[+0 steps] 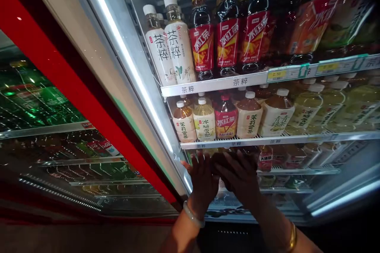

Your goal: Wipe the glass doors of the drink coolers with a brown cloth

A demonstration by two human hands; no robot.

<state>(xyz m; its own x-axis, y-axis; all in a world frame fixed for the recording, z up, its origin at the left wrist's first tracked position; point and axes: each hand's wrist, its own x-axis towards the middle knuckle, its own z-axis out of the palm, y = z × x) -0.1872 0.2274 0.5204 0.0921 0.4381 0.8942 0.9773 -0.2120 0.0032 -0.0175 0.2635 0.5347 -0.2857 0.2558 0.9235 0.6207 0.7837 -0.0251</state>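
Both my hands reach toward the front of the shelf below the second row of bottles. My left hand (204,178), with a pale bracelet at the wrist, has its fingers stretched upward and slightly apart. Beside it, my right hand (244,180) wears a gold bangle and spreads its fingers toward the upper left. A dark shape (221,161) shows between the hands; shadow hides what it is. Just right of my right hand stands a small red-labelled bottle (265,159). Above my fingers are a red iced tea bottle (225,120) and a pale yellow drink bottle (204,122).
The upper shelf edge (213,85) holds white-labelled tea bottles (179,47) and dark iced tea bottles (228,39). A bright light strip (127,57) runs down the cooler's left side. Left of its red frame (89,99), another cooler holds green bottles (28,91).
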